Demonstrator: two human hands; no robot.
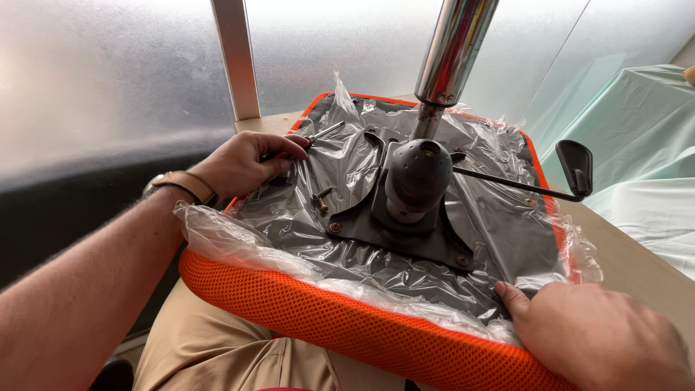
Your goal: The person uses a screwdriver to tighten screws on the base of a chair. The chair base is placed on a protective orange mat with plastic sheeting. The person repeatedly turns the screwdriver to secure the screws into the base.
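The shiny chrome metal column (455,51) rising from the upturned orange mesh seat cushion (347,318) is cut off at the top edge. The right hand (601,337) at that cushion's near corner runs off the bottom edge.

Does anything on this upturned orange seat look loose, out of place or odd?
Yes. Two loose screws lie unfastened on the crinkled clear plastic wrap, beside the black metal mounting plate. The wrap is trapped under that plate. The left hand holds a thin metal tool; the right hand rests on the orange mesh seat edge.

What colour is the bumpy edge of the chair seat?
Bright orange mesh runs round the edge of the chair seat, clearest in the head view near the right hand.
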